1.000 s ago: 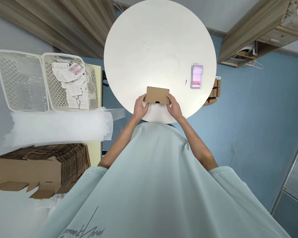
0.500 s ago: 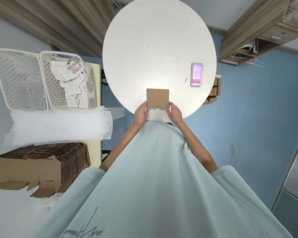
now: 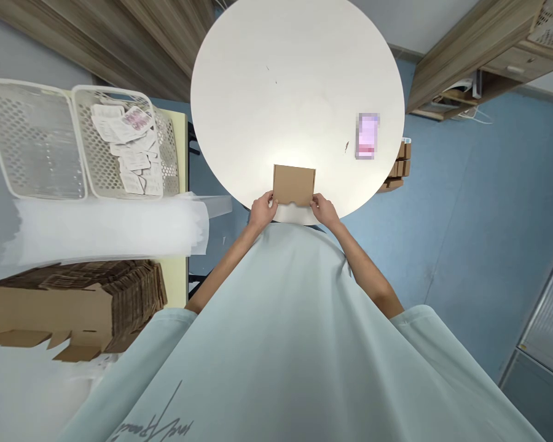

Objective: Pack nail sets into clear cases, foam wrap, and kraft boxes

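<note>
A small brown cardboard box (image 3: pixel 294 184) with its lid down is at the near edge of the round white table (image 3: pixel 276 116). My left hand (image 3: pixel 263 210) grips its near left corner, thumb on the near side and fingers along the left side. At the near right corner my right hand (image 3: pixel 324 210) holds it the same way. A small notch shows in the middle of the box's near edge. The undersides of the fingers and of the box are hidden.
A pixelated phone-like item (image 3: pixel 367 136) lies on the table's right. To the left, a side table (image 3: pixel 175 288) bears a basket of printed cards (image 3: pixel 124 147), white sheets (image 3: pixel 115 227) and flattened cartons (image 3: pixel 74 307). Small brown boxes (image 3: pixel 399 167) are stacked beyond the right edge.
The near edge of the box has come slightly toward me and the box is turned a little, its right side nearer. Both hands still hold its near corners. The view has shifted slightly.
</note>
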Motion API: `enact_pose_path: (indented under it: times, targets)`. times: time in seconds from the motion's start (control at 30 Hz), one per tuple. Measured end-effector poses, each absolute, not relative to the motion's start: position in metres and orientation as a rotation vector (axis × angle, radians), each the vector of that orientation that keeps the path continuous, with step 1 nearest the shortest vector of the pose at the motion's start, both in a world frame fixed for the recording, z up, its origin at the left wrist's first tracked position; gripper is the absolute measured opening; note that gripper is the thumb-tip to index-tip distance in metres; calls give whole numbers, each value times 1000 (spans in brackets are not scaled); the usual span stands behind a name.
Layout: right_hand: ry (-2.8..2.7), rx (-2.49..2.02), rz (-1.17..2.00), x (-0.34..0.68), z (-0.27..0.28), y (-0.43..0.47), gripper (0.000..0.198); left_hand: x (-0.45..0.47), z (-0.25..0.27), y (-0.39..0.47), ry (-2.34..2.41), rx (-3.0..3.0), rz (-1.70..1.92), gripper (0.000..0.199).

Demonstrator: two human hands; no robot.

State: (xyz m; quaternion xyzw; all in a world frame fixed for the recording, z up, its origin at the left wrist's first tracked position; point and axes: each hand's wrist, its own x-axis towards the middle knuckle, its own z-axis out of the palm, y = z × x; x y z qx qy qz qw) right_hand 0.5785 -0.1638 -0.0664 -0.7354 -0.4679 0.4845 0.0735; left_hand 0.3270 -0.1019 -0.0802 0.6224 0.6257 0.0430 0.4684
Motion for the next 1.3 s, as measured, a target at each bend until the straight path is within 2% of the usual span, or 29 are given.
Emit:
enact_pose_path:
  times: [0.63,0.87,1.07,1.17,1.3]
  targets:
    - [-1229,-2322,1335,575,-78,-159,23,338,-102,-98,1657,1381,169,49]
    - [-1270,-2342,1301,577,-84,-153,47,339,-108,-90,1640,1435,115,50]
    - [-1115,-2116,1279,582,-93,-158,39,336,-97,-92,1617,1383,253,37]
    - [-1065,-2016,1245,590,-81,-162,50,329,-79,-94,1548,1361,359,33]
    - [-1062,-1997,1251,600,-61,-162,65,320,-57,-92,1530,1338,400,36]
